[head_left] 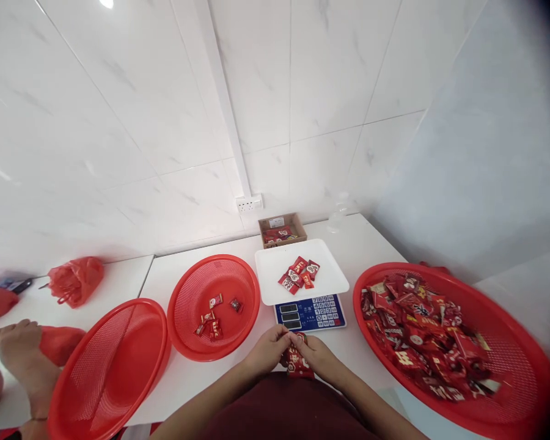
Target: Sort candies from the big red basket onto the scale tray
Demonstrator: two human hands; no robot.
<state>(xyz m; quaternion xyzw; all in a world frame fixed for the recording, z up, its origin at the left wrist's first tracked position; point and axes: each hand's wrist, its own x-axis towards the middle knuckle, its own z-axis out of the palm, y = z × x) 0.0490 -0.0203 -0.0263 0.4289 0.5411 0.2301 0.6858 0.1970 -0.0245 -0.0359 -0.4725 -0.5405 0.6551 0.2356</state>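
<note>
Leaving bare white counter near its front edge, two round red plastic baskets stand left; the person's left hand and right hand pinch one shiny red packet between them; a third basket stands right.

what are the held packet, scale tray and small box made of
Held packet: probably thin plastic film, slightly glossy, from its printed, flexible-looking surface. Scale tray: likely smooth white plastic with rounded corners; coated metal possible. Small box: seemingly matte cardboard, given its brown walls.
</note>
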